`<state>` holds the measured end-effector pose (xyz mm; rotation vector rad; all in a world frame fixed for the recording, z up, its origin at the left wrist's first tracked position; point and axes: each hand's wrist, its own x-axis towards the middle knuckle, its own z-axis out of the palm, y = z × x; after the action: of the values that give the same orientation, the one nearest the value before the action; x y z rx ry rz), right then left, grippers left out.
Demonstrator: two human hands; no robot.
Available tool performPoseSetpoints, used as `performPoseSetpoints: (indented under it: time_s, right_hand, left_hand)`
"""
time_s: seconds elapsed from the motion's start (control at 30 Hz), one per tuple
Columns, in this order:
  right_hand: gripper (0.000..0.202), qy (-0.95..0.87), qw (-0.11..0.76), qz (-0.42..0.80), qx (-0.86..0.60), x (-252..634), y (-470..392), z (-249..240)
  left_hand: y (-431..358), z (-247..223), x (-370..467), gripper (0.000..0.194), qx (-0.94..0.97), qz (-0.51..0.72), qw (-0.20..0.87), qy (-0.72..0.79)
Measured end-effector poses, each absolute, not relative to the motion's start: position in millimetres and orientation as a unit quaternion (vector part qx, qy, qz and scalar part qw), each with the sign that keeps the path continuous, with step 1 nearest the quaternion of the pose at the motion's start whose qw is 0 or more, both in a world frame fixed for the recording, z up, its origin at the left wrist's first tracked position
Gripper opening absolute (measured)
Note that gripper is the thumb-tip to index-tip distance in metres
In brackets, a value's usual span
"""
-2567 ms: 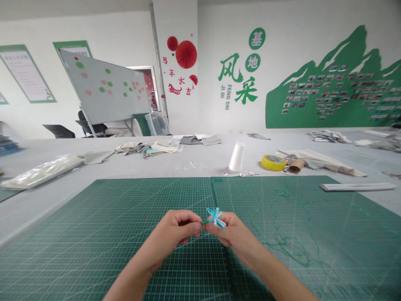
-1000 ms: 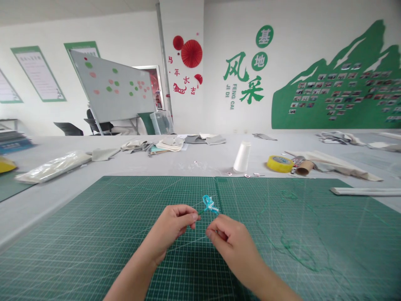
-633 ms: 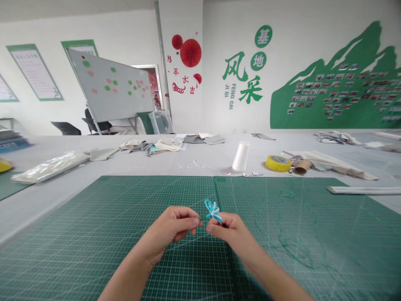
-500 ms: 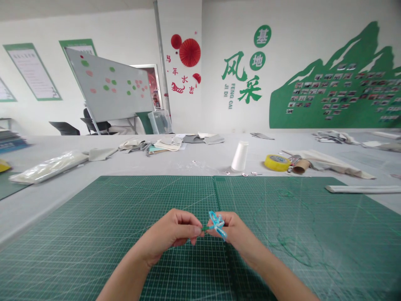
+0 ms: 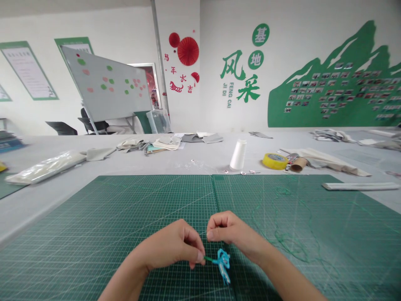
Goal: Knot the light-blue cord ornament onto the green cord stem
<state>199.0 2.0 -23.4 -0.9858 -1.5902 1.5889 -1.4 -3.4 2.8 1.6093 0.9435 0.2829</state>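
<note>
A small blue flower (image 5: 223, 263) with pale, bead-like bits on its petals hangs low over the mats, its petals drooping to the right. My left hand (image 5: 177, 246) pinches its thin green stem between thumb and fingertips. Just above the flower and apart from it is my right hand (image 5: 230, 228), thumb pressed against the curled fingers; whatever lies in that pinch is too small to make out. Loose loops of green thread (image 5: 291, 246) spread over the right-hand cutting mat (image 5: 344, 234).
Another green cutting mat (image 5: 125, 217) adjoins on the left. Beyond stand a white thread cone (image 5: 238, 154), a yellow tape roll (image 5: 275, 161) and a cardboard tube (image 5: 298, 164). A plastic-wrapped bundle (image 5: 46, 167) lies far left, a white strip (image 5: 360, 186) right, fabric scraps (image 5: 166, 143) behind.
My left hand has lowered the flower, which now tips downward. My right hand, earlier right behind the flower, has come away and sits above it. The camera view has shifted slightly.
</note>
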Motion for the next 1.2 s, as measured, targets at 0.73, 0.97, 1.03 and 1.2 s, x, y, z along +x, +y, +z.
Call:
performPoseSetpoints:
  time_s: [0.73, 0.97, 1.03, 1.2]
  right_hand:
    - [0.022, -0.812, 0.389, 0.158, -0.407, 184, -26, -20]
    - [0.021, -0.802, 0.389, 0.178, -0.418, 181, -25, -25]
    - [0.021, -0.791, 0.391, 0.197, -0.428, 180, -24, -27]
    - [0.020, -0.721, 0.411, 0.312, -0.462, 180, -16, -30]
  left_hand:
    - [13, -2, -3, 0.019, 0.662, 0.268, 0.466, 0.522]
    - [12, 3, -5, 0.019, 0.620, 0.289, 0.511, 0.521]
    - [11, 5, -6, 0.020, 0.607, 0.292, 0.533, 0.512]
    - [11, 4, -7, 0.020, 0.586, 0.304, 0.578, 0.481]
